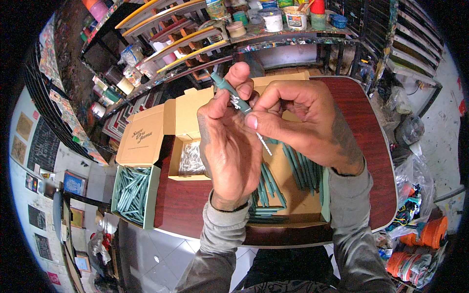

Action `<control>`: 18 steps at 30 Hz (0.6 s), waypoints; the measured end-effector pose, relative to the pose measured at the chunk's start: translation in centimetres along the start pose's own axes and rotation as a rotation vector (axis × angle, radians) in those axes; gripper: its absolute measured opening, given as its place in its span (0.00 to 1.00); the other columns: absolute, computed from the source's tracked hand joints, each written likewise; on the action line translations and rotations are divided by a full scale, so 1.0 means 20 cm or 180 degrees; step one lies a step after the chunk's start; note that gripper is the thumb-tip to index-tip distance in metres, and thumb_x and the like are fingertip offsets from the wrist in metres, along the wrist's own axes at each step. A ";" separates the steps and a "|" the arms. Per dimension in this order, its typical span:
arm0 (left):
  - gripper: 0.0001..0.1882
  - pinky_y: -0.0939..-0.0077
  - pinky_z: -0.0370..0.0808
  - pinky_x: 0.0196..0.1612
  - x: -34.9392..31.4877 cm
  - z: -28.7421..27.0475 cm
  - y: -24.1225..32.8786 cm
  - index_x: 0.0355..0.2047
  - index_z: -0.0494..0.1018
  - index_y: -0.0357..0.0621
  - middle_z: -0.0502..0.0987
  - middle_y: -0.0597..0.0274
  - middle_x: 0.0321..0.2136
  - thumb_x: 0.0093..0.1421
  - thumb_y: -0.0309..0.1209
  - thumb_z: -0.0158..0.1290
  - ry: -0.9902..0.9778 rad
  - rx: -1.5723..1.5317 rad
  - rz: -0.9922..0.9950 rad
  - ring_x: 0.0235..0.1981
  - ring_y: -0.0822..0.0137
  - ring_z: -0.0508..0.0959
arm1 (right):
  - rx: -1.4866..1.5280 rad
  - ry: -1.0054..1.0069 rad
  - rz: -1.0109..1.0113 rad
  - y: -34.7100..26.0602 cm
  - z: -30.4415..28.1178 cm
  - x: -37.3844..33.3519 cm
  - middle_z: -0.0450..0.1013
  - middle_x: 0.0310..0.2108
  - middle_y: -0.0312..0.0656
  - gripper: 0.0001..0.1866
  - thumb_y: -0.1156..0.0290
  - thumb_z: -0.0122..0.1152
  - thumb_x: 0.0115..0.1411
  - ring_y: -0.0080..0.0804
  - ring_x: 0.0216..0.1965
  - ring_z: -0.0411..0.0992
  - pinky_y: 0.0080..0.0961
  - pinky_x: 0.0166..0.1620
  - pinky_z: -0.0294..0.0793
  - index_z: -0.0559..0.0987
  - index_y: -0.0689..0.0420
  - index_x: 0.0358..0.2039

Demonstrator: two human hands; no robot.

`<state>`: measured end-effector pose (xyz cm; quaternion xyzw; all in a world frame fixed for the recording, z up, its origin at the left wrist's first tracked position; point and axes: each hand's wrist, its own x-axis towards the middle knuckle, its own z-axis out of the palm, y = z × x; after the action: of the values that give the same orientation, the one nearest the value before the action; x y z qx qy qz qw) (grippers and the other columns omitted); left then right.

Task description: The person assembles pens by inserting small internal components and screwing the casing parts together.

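Note:
A dark green pen barrel [237, 101] with pale lettering slants across the fingers of my left hand [227, 141], which grips it between thumb and fingers. My right hand [303, 119] pinches at the lower end of the barrel. A thin white rod with dark specks [264, 142] sticks out below the right thumb, in line with the barrel; where it meets the pen is hidden by my fingers. Beneath both hands lies a wide, shallow cardboard box [305, 211] with green pen barrels [302, 171] in loose rows.
At the left, an open box [153, 205] holds a heap of green pen barrels [132, 193]. Beside it, a smaller carton [195, 176] contains clear, thin pieces. All stand on a dark red table [361, 146]. Paint pots [271, 20] line the shelf behind; plastic bags and orange spools [432, 232] sit right.

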<state>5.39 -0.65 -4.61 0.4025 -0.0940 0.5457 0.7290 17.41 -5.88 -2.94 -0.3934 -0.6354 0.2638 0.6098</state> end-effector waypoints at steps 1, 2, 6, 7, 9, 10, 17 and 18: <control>0.22 0.69 0.66 0.57 0.00 0.01 0.00 0.55 0.66 0.36 0.69 0.60 0.46 0.67 0.38 0.42 0.0063 0.0040 -0.0028 0.51 0.65 0.66 | -0.0104 0.0032 -0.0022 0.00 0.00 0.00 0.74 0.23 0.35 0.08 0.71 0.64 0.57 0.18 0.27 0.71 0.20 0.33 0.70 0.78 0.62 0.26; 0.22 0.69 0.65 0.57 0.00 0.01 0.01 0.55 0.66 0.36 0.69 0.59 0.46 0.68 0.38 0.41 0.0130 0.0080 -0.0058 0.51 0.65 0.66 | -0.0208 0.0065 -0.0045 0.00 0.00 0.00 0.74 0.23 0.35 0.08 0.71 0.64 0.57 0.18 0.27 0.71 0.20 0.33 0.70 0.78 0.62 0.26; 0.23 0.68 0.66 0.57 0.01 0.00 0.00 0.57 0.64 0.36 0.68 0.59 0.46 0.68 0.39 0.40 -0.0021 0.0194 -0.0092 0.51 0.64 0.66 | -0.0097 0.0116 0.0099 -0.01 0.00 -0.01 0.74 0.23 0.35 0.08 0.71 0.64 0.56 0.17 0.27 0.70 0.20 0.32 0.70 0.78 0.62 0.25; 0.23 0.67 0.66 0.57 0.01 -0.01 0.01 0.57 0.64 0.36 0.68 0.59 0.47 0.69 0.39 0.40 -0.0117 0.0242 -0.0120 0.51 0.64 0.66 | -0.0099 0.0094 0.0103 -0.01 0.00 -0.01 0.74 0.23 0.34 0.08 0.71 0.64 0.56 0.17 0.27 0.70 0.20 0.32 0.70 0.78 0.62 0.25; 0.24 0.66 0.66 0.57 0.01 -0.02 0.01 0.58 0.63 0.37 0.67 0.59 0.50 0.69 0.41 0.40 -0.0088 0.0322 -0.0192 0.51 0.64 0.66 | -0.0104 0.0050 0.0111 0.00 0.00 0.00 0.73 0.23 0.34 0.08 0.71 0.64 0.56 0.17 0.27 0.70 0.19 0.32 0.70 0.77 0.62 0.25; 0.25 0.66 0.66 0.57 0.01 -0.03 0.01 0.59 0.62 0.37 0.66 0.58 0.52 0.69 0.41 0.40 -0.0067 0.0361 -0.0220 0.51 0.65 0.66 | -0.0116 0.0004 0.0138 -0.01 -0.01 0.00 0.73 0.23 0.34 0.08 0.72 0.64 0.56 0.17 0.27 0.69 0.19 0.32 0.70 0.77 0.62 0.25; 0.25 0.66 0.65 0.58 0.02 -0.02 0.00 0.56 0.65 0.40 0.63 0.55 0.59 0.68 0.46 0.41 -0.0272 0.0472 0.0079 0.51 0.66 0.64 | 0.0075 -0.0130 0.0432 -0.03 -0.02 -0.01 0.71 0.24 0.32 0.07 0.73 0.63 0.57 0.16 0.29 0.68 0.18 0.34 0.69 0.76 0.61 0.25; 0.25 0.66 0.65 0.58 0.02 -0.02 0.01 0.56 0.65 0.40 0.63 0.55 0.59 0.68 0.46 0.42 -0.0240 0.0457 0.0014 0.51 0.66 0.64 | 0.0154 -0.0146 0.0479 -0.01 -0.02 -0.01 0.71 0.24 0.32 0.07 0.73 0.63 0.57 0.16 0.29 0.68 0.18 0.34 0.68 0.76 0.61 0.25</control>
<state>5.31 -0.16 -4.61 0.4738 -0.0829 0.5371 0.6929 17.66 -6.15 -2.75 -0.4190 -0.6113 0.3331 0.5829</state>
